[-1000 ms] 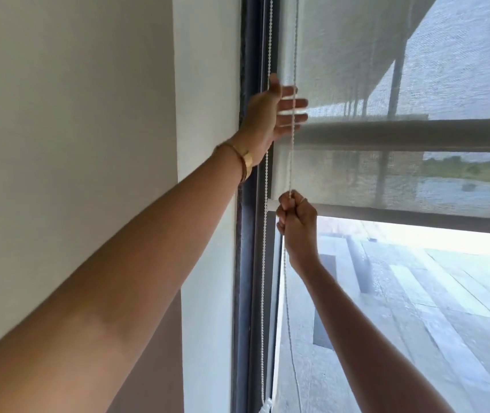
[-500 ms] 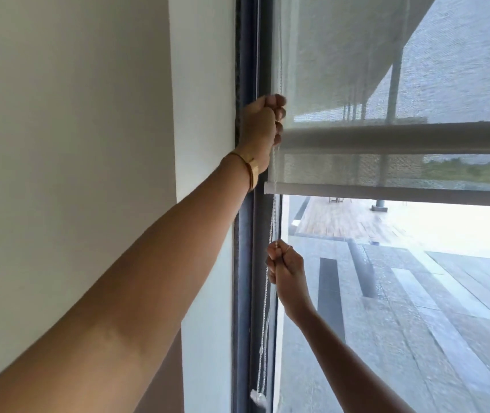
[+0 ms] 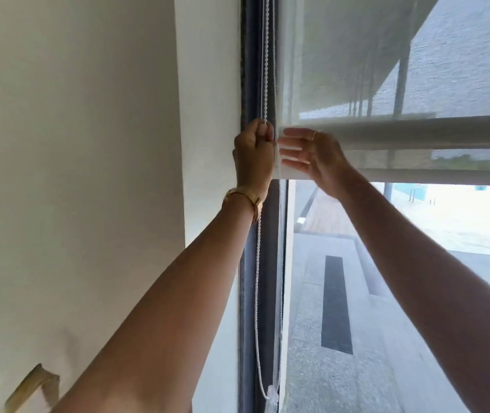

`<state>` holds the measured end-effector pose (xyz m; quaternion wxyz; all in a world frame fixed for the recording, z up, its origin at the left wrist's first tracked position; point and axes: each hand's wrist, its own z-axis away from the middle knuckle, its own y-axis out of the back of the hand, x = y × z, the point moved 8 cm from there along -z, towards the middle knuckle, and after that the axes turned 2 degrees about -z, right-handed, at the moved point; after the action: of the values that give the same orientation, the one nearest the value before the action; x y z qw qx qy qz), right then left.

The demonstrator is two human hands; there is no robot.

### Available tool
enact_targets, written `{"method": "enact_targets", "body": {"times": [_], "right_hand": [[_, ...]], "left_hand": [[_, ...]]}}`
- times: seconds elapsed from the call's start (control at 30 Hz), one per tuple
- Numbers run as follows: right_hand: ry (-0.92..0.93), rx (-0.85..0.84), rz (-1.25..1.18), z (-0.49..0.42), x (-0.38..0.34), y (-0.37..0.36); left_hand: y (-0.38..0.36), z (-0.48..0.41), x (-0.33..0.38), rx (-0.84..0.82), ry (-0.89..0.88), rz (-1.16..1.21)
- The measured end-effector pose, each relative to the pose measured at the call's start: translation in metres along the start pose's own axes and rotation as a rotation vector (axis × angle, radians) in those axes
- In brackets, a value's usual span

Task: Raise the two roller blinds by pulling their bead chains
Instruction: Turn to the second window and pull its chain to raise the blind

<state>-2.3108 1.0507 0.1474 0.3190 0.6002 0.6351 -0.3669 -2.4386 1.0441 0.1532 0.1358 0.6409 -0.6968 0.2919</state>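
Note:
Two sheer roller blinds hang over the window. The nearer blind's bottom bar (image 3: 416, 134) sits above the farther blind's bottom bar (image 3: 416, 177). A white bead chain (image 3: 257, 263) runs down the dark window frame at the left. My left hand (image 3: 254, 158), with a gold bracelet at the wrist, is closed around the chain at the height of the upper bar. My right hand (image 3: 309, 156) is raised beside it with fingers spread, in front of the blinds' left edge, holding nothing. A second chain (image 3: 281, 263) hangs just right of the first.
A plain white wall (image 3: 74, 174) fills the left side. The dark window frame (image 3: 248, 70) stands vertical in the middle. Through the glass lies a paved terrace (image 3: 386, 323) below. The chain's plastic weight (image 3: 272, 396) dangles near the bottom edge.
My right hand let go of the chain low down and rose with fingers spread beside my left hand. My left hand closed on the chain. The lower blind's bar has risen.

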Motion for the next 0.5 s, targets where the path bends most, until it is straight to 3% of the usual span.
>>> {"method": "enact_targets", "body": {"times": [0.3,0.5], "right_hand": [[0.065,-0.083,-0.215,-0.026,-0.061,-0.050],[0.186,0.027,-0.167,-0.032,-0.049,-0.056]], "left_hand": [[0.011,0.056,-0.059,-0.026,0.088,-0.050],[0.015,0.067,-0.073,-0.040,0.098,-0.090]]}}
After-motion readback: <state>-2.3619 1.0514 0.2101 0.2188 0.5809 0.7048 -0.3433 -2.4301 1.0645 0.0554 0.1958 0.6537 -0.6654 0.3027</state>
